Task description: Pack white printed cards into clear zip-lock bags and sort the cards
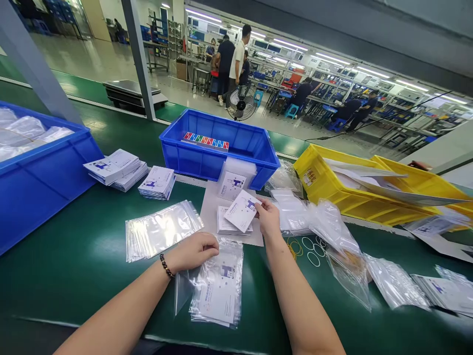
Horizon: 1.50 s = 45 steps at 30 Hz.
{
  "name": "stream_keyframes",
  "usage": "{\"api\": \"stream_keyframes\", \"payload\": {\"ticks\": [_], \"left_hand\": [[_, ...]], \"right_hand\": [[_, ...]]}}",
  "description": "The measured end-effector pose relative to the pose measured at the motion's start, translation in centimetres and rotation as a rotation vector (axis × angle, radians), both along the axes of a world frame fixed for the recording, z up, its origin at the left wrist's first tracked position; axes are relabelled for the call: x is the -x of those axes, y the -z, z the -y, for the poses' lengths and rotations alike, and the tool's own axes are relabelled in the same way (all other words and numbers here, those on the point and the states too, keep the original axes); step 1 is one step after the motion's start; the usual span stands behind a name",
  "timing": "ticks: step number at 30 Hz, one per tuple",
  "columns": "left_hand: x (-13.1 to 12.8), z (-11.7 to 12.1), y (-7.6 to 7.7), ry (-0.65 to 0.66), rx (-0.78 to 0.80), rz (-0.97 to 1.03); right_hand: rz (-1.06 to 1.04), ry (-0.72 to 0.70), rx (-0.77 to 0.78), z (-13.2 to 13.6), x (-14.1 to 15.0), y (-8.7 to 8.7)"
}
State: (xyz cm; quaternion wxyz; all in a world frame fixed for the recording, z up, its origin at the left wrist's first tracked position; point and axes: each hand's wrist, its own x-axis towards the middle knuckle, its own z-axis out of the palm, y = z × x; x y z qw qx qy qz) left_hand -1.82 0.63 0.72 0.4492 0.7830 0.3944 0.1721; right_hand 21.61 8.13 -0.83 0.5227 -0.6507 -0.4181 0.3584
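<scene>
- The right hand pinches a white printed booklet by its corner, above the booklet pile; a light edge grip should avoid creases.
- The left hand curls at the bagged stack; whether it grips plastic, one cannot tell.

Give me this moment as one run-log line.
right hand: holding white card | left hand: at bagged cards | blue bin: beyond hands

Your green tabletop looks smooth and kinda glossy, and those clear plastic bags on the left throw back shiny, wrinkly glare. The far blue bin is slick plastic too, while your white cards look like smooth, fairly matt paper.
</scene>
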Motion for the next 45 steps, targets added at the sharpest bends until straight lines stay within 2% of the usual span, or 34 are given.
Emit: {"api": "stream_keyframes", "payload": {"ticks": [5,8,11,14,16,21,25,27,29,32,36,41,45], "left_hand": [[-0.2,0.2,-0.1,-0.005,0.067,0.039],[-0.3,0.2,-0.1,-0.007,0.112,0.085],[-0.5,0.2,0.1,0.013,0.115,0.125],[-0.7,0.4,0.1,0.073,0.104,0.122],[-0.7,0.4,0.0,0.084,0.1,0.111],[-0.7,0.4,0.3,-0.033,0.047,0.15],[-1.0,0.5,0.8,-0.171,0.003,0.261],[-1.3,0.7,0.9,-0.235,0.006,0.316],[-1.5,0.8,0.9,-0.266,0.037,0.339],[-1.6,0.8,1.1,-0.295,0.197,0.371],[-1.4,0.6,1.3,-0.317,0.46,0.377],[-1.4,0.6,1.0,-0.337,0.426,0.414],[-1.5,0.7,0.6,-0.347,0.36,0.399]], "right_hand": [[-0.184,-0.008,-0.083,4.4,1.7,-0.8],[-0.26,-0.041,-0.09,6.1,2.4,-0.9],[-0.25,-0.052,-0.1,6.7,2.6,-1.1],[-0.242,0.018,-0.171,6.7,2.5,-1.3],[-0.223,-0.005,-0.173,6.7,2.4,-1.4],[-0.037,-0.316,-0.055,7.3,2.0,-1.4],[0.208,-0.716,-0.044,7.9,1.7,-2.1],[0.248,-0.895,0.006,8.2,1.8,-2.3],[0.206,-0.986,0.072,8.3,1.8,-2.3],[0.128,-0.976,0.128,8.4,2.0,-2.0],[0.045,-0.861,0.144,8.5,2.2,-1.7],[-0.039,-0.766,0.134,8.7,2.8,-1.6],[0.041,-0.716,0.123,8.7,3.4,-1.5]]}}
